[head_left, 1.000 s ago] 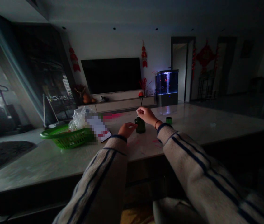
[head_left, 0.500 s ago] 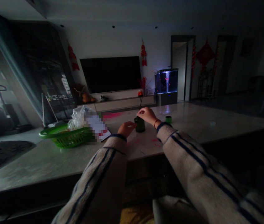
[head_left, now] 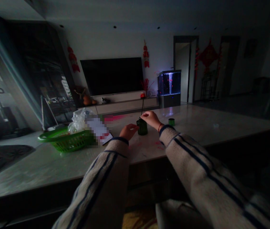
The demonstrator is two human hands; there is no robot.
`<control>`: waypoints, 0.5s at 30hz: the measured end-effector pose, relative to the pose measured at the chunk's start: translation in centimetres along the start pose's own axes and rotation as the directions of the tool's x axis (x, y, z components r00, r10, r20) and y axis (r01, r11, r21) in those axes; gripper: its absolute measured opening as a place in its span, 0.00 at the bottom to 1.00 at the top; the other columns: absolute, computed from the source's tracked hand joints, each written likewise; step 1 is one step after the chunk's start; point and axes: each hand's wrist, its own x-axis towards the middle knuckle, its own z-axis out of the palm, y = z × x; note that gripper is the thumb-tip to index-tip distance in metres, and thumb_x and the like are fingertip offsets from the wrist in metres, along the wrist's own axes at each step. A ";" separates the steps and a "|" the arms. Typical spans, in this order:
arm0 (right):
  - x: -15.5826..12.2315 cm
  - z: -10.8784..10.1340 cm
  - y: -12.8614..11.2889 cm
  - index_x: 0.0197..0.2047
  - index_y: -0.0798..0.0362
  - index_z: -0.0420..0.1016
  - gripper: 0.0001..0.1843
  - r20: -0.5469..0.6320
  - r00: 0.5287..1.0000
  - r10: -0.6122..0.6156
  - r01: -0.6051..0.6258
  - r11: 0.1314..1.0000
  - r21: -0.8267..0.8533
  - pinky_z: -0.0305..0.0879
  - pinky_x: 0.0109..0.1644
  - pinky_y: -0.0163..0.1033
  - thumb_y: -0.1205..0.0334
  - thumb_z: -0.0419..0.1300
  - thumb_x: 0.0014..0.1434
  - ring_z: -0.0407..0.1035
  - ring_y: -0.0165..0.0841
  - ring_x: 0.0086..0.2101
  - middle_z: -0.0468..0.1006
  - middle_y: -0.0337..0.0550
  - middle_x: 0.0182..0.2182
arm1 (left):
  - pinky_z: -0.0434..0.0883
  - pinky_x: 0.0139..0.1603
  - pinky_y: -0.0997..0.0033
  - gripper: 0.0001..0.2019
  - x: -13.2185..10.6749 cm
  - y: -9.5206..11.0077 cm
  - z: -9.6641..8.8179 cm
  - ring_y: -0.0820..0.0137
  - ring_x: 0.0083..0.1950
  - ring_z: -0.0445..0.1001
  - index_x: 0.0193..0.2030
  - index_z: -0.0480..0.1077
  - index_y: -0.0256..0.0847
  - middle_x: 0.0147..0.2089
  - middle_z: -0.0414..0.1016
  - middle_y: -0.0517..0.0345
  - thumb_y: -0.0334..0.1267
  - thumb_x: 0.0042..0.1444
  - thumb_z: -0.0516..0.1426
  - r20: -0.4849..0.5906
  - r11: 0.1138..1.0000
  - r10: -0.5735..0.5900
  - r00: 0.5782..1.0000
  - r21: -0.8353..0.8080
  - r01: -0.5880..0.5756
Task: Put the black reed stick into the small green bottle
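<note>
A small dark green bottle [head_left: 142, 128] stands on the pale stone table [head_left: 53, 162] in a dim room. My right hand [head_left: 151, 119] is over the bottle's mouth, fingers pinched on a thin dark stick [head_left: 142, 107] that rises from it. My left hand [head_left: 129, 131] rests just left of the bottle, fingers curled, touching or almost touching its side. A small green cap [head_left: 171, 121] sits on the table to the right of my right wrist.
A green plastic basket [head_left: 64, 141] with a clear plastic bag [head_left: 77, 121] stands at the left, with a white and red packet [head_left: 100, 131] beside it. Beyond the table are a dark television [head_left: 112, 75] and a lit fish tank [head_left: 169, 83].
My right hand has dropped slightly toward the bottle's mouth with the stick. My left hand has stayed beside the bottle. The view has shifted a little.
</note>
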 end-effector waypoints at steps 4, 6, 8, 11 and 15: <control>-0.1 0.0 -0.1 0.24 0.55 0.72 0.05 -0.007 1.000 -0.002 0.002 1.000 -0.021 0.63 0.35 0.33 0.62 0.58 0.45 0.69 0.29 0.29 0.75 0.41 0.25 | 0.66 0.42 0.74 0.13 0.1 -0.3 0.1 0.69 0.41 0.72 0.34 0.72 0.40 0.37 0.76 0.56 0.46 0.48 0.54 -0.008 1.000 0.007 1.000 -0.008 -0.007; -0.2 0.0 -0.2 0.23 0.55 0.72 0.05 -0.015 1.000 -0.009 0.009 1.000 -0.028 0.63 0.35 0.33 0.62 0.58 0.45 0.69 0.29 0.29 0.75 0.41 0.25 | 0.66 0.41 0.74 0.13 0.2 -0.4 0.2 0.69 0.41 0.72 0.34 0.72 0.40 0.37 0.76 0.56 0.46 0.48 0.54 -0.008 1.000 0.009 1.000 -0.009 -0.009; -0.2 0.0 -0.2 0.23 0.55 0.71 0.05 -0.019 1.000 -0.018 0.017 1.000 -0.026 0.63 0.35 0.33 0.62 0.57 0.45 0.68 0.29 0.29 0.75 0.40 0.24 | 0.66 0.40 0.74 0.13 0.2 -0.5 0.2 0.68 0.41 0.72 0.33 0.72 0.41 0.36 0.76 0.56 0.47 0.48 0.54 -0.008 1.000 0.009 1.000 -0.001 -0.009; -0.3 0.0 -0.2 0.23 0.54 0.71 0.05 -0.021 0.999 -0.026 0.025 1.000 -0.016 0.62 0.35 0.33 0.62 0.57 0.46 0.68 0.29 0.29 0.74 0.39 0.24 | 0.66 0.41 0.74 0.12 0.1 -0.4 0.1 0.69 0.40 0.73 0.33 0.72 0.41 0.36 0.76 0.57 0.46 0.48 0.53 -0.006 1.000 0.011 1.000 0.011 -0.011; -0.3 0.0 -0.1 0.23 0.54 0.71 0.05 -0.024 0.999 -0.027 0.027 0.999 -0.021 0.62 0.35 0.33 0.62 0.57 0.45 0.68 0.28 0.28 0.74 0.38 0.23 | 0.66 0.41 0.74 0.12 0.0 -0.2 0.0 0.69 0.40 0.73 0.33 0.73 0.41 0.36 0.76 0.56 0.46 0.48 0.53 0.000 1.000 0.007 1.000 0.013 -0.007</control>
